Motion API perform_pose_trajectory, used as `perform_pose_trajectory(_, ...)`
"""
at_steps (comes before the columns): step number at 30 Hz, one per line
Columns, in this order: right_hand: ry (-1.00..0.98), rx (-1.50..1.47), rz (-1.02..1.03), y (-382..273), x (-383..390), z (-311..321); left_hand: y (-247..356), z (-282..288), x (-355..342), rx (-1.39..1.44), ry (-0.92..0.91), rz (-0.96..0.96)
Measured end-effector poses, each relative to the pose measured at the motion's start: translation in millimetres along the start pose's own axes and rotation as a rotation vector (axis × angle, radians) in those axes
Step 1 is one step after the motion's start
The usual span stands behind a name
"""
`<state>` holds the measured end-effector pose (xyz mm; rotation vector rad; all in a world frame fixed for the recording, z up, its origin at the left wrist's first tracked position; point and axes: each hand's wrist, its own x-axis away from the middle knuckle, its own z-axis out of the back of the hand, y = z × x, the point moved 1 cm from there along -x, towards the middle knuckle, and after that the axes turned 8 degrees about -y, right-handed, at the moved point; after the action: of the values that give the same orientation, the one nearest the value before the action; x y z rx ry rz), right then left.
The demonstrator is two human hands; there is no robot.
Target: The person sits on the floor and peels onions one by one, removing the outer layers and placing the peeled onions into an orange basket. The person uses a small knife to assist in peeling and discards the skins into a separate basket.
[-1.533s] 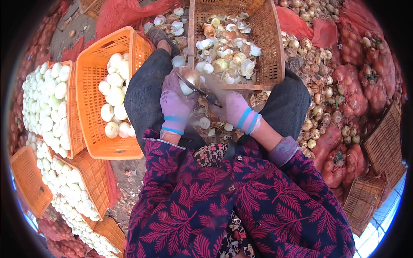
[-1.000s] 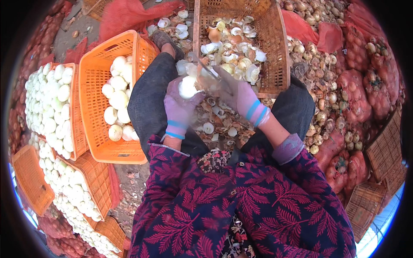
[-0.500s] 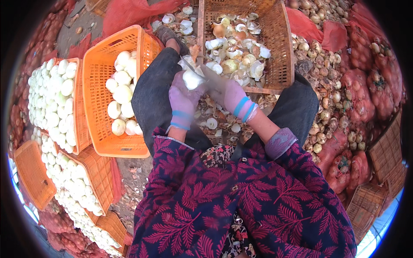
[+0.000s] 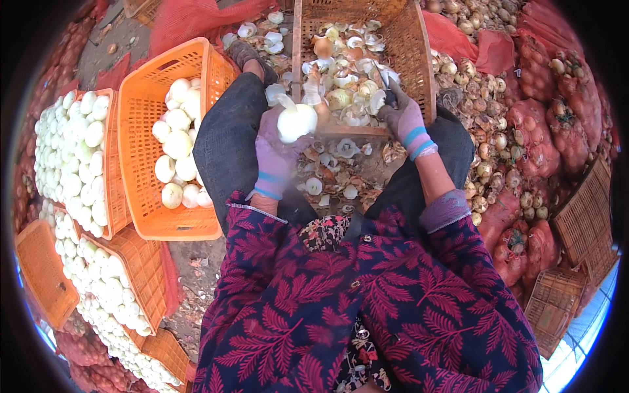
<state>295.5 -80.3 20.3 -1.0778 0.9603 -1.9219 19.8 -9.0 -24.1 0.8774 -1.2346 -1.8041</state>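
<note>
Onion (image 4: 297, 124) and knife (image 4: 390, 98) are now well apart: half a second ago the right hand (image 4: 407, 119) was close against the onion, and it has since swung out to the near right corner of the peel crate (image 4: 416, 62). Its fingers are wrapped around the knife's dark handle, though the blade is hard to make out against the skin scraps (image 4: 341, 98). The left hand (image 4: 278, 149) has barely shifted; its fingers cup the onion from below and from the left, keeping it by the crate's near left corner, stubby tail up. The loose flap above the onion is gone, and a blurred brownish strip (image 4: 312, 86) shows just beside it; whether the two touch, I cannot tell. The visible side is white and smooth, so I judge the peeling of this one nearly complete. Other peeled onions (image 4: 177, 144) lie in the orange crate (image 4: 147, 85) to the left
</note>
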Motion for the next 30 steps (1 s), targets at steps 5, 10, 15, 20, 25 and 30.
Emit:
perform_pose_trajectory(5, -0.101, 0.376, 0.207, -62, 33, -24, 15, 8, -4, -0.378, -0.063, -0.037)
perform_pose_trajectory(10, -0.226, 0.712, 0.444, -106, 20, -99, 33, 11, 0, -0.626, -0.160, -0.111)
perform_pose_trajectory(15, -0.203, 0.728, 0.316, -71, -17, -69, 16, 24, 4, -0.315, -0.092, 0.077)
perform_pose_trajectory(20, -0.178, 0.799, 0.125, -22, 5, -24, 15, 10, -5, 0.104, -0.072, 0.214)
perform_pose_trajectory(25, -0.006, 0.799, 0.066, -13, 37, 22, 15, 16, -8, 0.346, 0.078, 0.460)
perform_pose_trajectory(30, 0.136, 0.560, 0.031, -30, 39, 57, 9, 17, -4, 0.604, 0.078, 0.472)
